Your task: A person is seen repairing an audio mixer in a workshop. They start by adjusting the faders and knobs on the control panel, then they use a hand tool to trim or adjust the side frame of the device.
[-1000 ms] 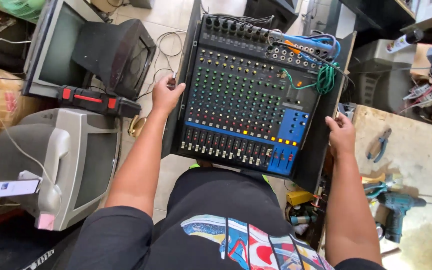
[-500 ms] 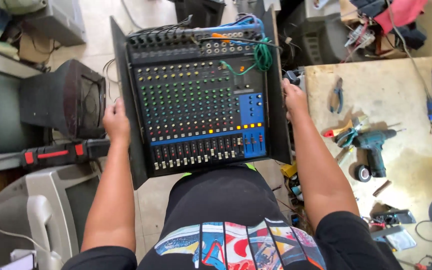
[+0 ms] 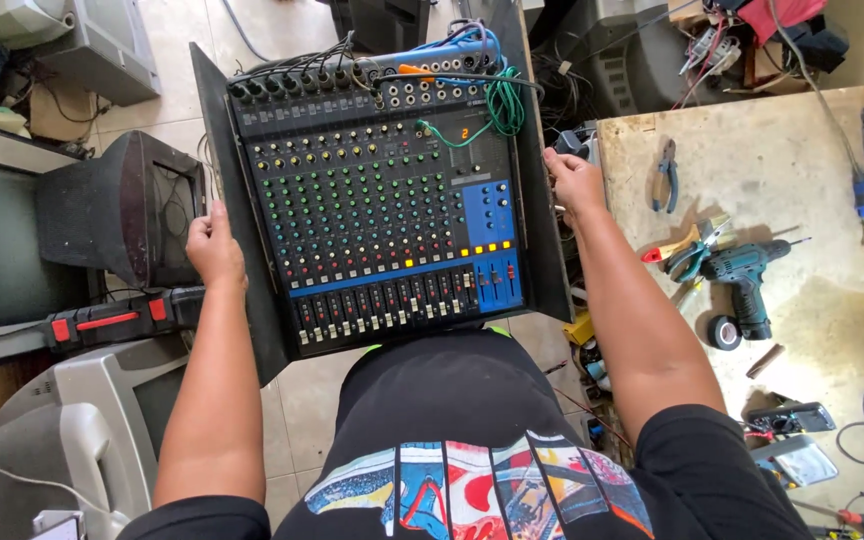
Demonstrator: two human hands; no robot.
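Single head-worn camera, facing steeply down, close above audio mixer [image 3: 382, 200], workbench [image 3: 802, 180] rightward

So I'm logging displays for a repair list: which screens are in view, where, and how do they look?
Mixer display: small dark window on the audio mixer held between left hand and right hand, orange lit.
CRT television: far left, grey-framed, dark.
Phone: workbench, pale reflective.

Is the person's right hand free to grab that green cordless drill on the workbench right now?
Probably not right away. The right hand grips the right side panel of the audio mixer, and the left hand grips the other side. The drill lies uncovered on the workbench, apart from the right hand.
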